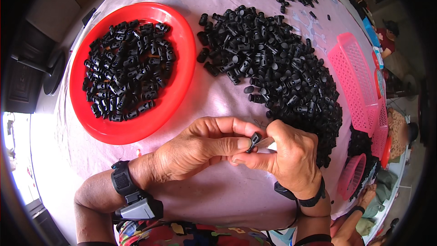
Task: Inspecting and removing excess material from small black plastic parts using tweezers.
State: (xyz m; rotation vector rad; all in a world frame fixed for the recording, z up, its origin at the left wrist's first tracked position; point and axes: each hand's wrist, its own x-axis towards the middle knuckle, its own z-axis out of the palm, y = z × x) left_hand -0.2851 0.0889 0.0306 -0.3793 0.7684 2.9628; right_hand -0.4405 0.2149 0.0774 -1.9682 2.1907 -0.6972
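A: Item one, left hand (195,148): condition?

B: Closed to a pinch. Thumb and fingertips grip one small black piece (255,139), tilted, a slot showing in its side.

A: Item two, right hand (293,155)?

B: Curled nearly closed, thumb reaching toward the left fingertips, just beside the piece. A pale sliver (264,143) shows between thumb and forefinger; tool or background, the view does not settle it. Whether this hand has hold of anything is likewise uncertain.

A: Location of the piece?

B: Held above the near part of the pink tablecloth (214,98), in front of the person's body, between the two hands.

A: Surroundings?

B: Left, one red basin (185,64), with many black pieces lying inside. Right and beyond the hands, one large heap of black parts (291,73), loose on the cloth. Far right, one pink basket (353,77), perforated.

A: Handling notes for the step?

B: Judged from the grip: pinch the piece by its outer walls, leaving slot and end uncovered. Steady it with the left hand; let the right make the small adjustments. Brace the fingertips against each other so both hands move together. Press lightly and in line; a smooth, small part probably twists or slips under a sideways push.
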